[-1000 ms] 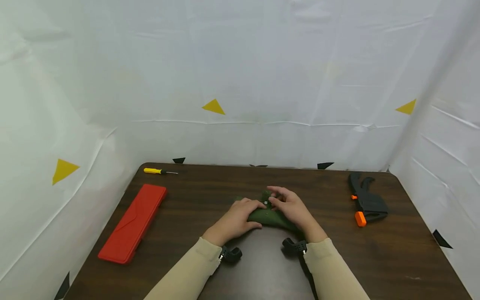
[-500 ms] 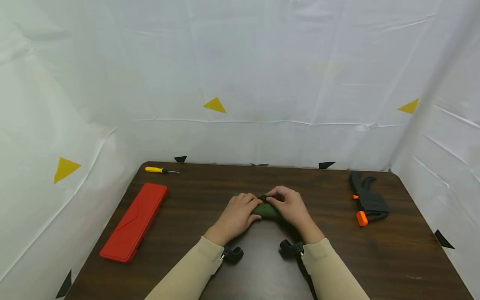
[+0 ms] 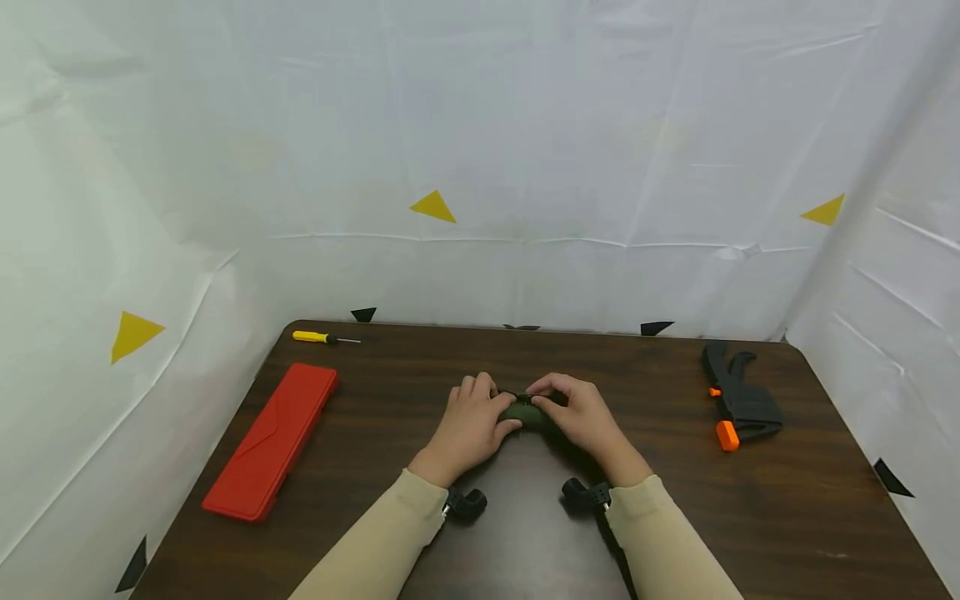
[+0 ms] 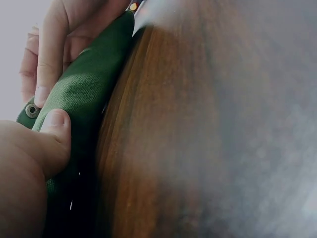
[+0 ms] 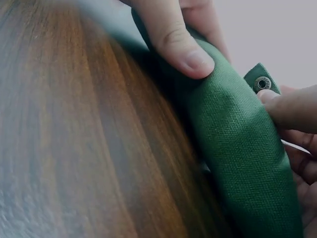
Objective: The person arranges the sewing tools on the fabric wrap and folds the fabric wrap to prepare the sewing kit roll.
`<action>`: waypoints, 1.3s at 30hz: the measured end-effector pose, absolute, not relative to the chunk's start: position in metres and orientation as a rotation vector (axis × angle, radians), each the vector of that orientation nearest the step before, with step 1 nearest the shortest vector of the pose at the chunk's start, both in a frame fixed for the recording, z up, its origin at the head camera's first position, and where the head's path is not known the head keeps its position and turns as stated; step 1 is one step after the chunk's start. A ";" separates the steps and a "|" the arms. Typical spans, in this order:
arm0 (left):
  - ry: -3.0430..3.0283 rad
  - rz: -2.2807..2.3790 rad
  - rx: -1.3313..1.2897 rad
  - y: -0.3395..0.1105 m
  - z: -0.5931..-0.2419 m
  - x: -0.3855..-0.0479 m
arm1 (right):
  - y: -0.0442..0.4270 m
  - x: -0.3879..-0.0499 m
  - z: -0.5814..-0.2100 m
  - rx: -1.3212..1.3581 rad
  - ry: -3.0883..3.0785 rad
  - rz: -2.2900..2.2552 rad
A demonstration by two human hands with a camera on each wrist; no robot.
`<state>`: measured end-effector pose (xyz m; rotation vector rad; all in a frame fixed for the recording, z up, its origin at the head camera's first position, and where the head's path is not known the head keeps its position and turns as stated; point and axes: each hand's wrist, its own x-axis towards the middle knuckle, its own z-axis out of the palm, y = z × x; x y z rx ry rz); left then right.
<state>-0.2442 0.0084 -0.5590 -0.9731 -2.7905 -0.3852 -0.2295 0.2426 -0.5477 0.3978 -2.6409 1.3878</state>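
Note:
A green fabric pouch [image 3: 528,416], rolled or bulging, lies on the dark wooden table between my two hands. My left hand [image 3: 467,427] grips its left part, thumb pressed on the near side, as the left wrist view shows with that thumb [image 4: 57,126]. My right hand [image 3: 587,418] is at the pouch's top edge and pinches a short green strap with a metal snap [image 5: 263,83]. The right thumb [image 5: 270,96] touches the strap just below the snap. The pouch's far side is hidden behind both hands.
A red case [image 3: 272,442] lies on the left of the table [image 3: 420,358]. Behind it is a yellow-handled screwdriver [image 3: 315,337]. A black and orange clamp [image 3: 738,400] lies at the right. White sheeting [image 3: 525,125] stands behind and at the sides.
The strap stood up with its snap showing; it is now lowered toward the pouch, mostly hidden by my fingers. My left fingers have spread and shifted slightly away. The pouch has turned a little.

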 end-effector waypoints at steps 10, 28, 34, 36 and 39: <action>-2.783 -0.379 -0.971 0.007 -0.559 -0.244 | 0.245 -0.229 -0.550 0.502 -2.644 1.409; -2.778 -0.413 -0.934 0.004 -0.559 -0.241 | 0.233 -0.229 -0.543 0.660 -2.739 1.304; -2.783 -0.465 -0.954 0.005 -0.562 -0.243 | 0.228 -0.227 -0.541 0.661 -2.763 1.229; -2.766 -0.467 -0.957 0.005 -0.563 -0.243 | 0.227 -0.226 -0.541 0.672 -2.765 1.165; -2.758 -0.491 -0.934 0.003 -0.562 -0.245 | 0.226 -0.225 -0.543 0.657 -2.767 1.053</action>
